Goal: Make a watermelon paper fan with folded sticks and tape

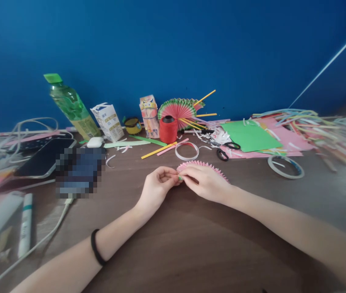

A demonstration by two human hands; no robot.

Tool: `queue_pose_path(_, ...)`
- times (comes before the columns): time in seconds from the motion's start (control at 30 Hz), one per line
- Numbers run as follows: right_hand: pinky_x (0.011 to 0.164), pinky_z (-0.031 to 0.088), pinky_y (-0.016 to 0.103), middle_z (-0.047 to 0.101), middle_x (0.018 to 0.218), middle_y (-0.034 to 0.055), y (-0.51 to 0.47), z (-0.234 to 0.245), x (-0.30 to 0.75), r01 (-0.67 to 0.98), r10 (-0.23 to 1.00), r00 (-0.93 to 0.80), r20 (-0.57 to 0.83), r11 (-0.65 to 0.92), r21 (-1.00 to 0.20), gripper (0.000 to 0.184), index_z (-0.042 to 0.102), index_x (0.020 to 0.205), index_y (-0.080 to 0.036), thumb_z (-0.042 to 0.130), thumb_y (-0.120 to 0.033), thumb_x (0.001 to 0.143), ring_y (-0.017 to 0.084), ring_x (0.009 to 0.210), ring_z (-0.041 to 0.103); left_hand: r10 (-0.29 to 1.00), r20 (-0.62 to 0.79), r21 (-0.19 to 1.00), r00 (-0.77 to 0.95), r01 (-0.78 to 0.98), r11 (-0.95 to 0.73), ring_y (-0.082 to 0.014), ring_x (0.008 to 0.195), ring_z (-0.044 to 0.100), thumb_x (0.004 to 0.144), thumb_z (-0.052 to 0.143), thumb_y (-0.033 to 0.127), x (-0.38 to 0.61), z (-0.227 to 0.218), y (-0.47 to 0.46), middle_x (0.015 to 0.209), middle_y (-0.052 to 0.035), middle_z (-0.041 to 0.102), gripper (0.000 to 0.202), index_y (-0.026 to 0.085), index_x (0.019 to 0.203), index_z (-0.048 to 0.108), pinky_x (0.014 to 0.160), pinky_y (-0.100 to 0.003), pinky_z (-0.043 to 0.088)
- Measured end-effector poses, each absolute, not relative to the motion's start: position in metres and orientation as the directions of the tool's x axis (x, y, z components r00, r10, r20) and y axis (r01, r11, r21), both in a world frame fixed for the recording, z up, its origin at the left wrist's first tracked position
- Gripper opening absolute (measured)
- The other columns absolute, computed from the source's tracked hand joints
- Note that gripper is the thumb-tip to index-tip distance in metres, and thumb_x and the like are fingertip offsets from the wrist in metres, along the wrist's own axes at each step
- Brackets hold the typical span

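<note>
Both my hands meet at the middle of the brown table [191, 244]. My left hand [157, 187] is closed, its fingertips pinching the left end of a pink pleated paper fan [201, 166]. My right hand [205, 183] is closed too, gripping the same fan from the right and covering most of it. A small green bit shows between the fingertips of the two hands. A black band sits on my left wrist.
Behind the hands lie a tape ring [186, 151], a red thread spool [168, 129], a finished pink-green fan [179, 109], scissors [226, 149] and green paper [249, 136]. A second tape roll [285, 167] lies right. At left are a green bottle [70, 106], carton [108, 121], phone and cable.
</note>
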State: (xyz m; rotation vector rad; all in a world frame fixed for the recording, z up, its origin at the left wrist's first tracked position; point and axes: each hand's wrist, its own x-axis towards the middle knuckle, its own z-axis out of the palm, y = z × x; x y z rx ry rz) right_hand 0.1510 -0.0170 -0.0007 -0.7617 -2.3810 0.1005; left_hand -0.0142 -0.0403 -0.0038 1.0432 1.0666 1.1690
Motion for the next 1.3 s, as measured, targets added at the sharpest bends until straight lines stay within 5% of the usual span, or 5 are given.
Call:
queue_pose_path(0.33,0.059,0.049,0.028,0.064,0.074,0.0077,-0.0197,0.0007,0.1499,0.514,0.473,-0.701,0.534,0.854,-0.082,0.026,0.059,0.078,-0.014,0.036,-0.017,0.089,0.017,0.068,0.060,0.995,-0.069,0.988,0.076,-0.136,0.079,-0.0126,0.063,0.064,0.061,0.073,0.021,-0.0152,-0.0050,-0.0403,0.065,-0.0006,0.066,0.019,0.013,0.072,0.061,0.069,-0.028,0.054)
queue_pose_path(0.7,0.062,0.048,0.024,0.066,0.075,0.0035,-0.0155,0.0016,0.1486,0.460,0.556,-0.599,0.577,0.828,-0.321,0.019,0.060,0.071,-0.016,0.044,-0.011,0.081,0.012,0.066,0.059,0.994,-0.075,0.986,0.082,-0.142,0.086,-0.0122,0.064,0.063,0.062,0.072,0.021,-0.0160,-0.0054,-0.0404,0.065,-0.0010,0.065,0.018,0.013,0.073,0.059,0.069,-0.026,0.053)
queue_pose_path(1.03,0.056,0.044,0.021,0.067,0.076,0.0025,-0.0144,0.0058,0.1495,0.468,0.690,-0.543,0.479,0.722,-0.509,0.014,0.063,0.074,-0.017,0.050,-0.013,0.078,0.010,0.060,0.056,0.993,-0.072,0.987,0.095,-0.137,0.084,-0.0124,0.064,0.064,0.063,0.071,0.023,-0.0166,-0.0073,-0.0396,0.065,-0.0007,0.065,0.019,0.013,0.073,0.058,0.069,-0.027,0.052)
queue_pose_path(1.3,0.062,0.046,0.022,0.065,0.072,0.0022,-0.0151,0.0028,0.1495,0.477,0.600,-0.577,0.554,0.798,-0.368,0.012,0.061,0.079,-0.016,0.050,-0.013,0.079,0.011,0.062,0.057,0.993,-0.078,0.987,0.088,-0.136,0.090,-0.0109,0.063,0.063,0.063,0.071,0.021,-0.0164,-0.0053,-0.0402,0.065,0.0003,0.065,0.018,0.013,0.073,0.058,0.068,-0.025,0.051)
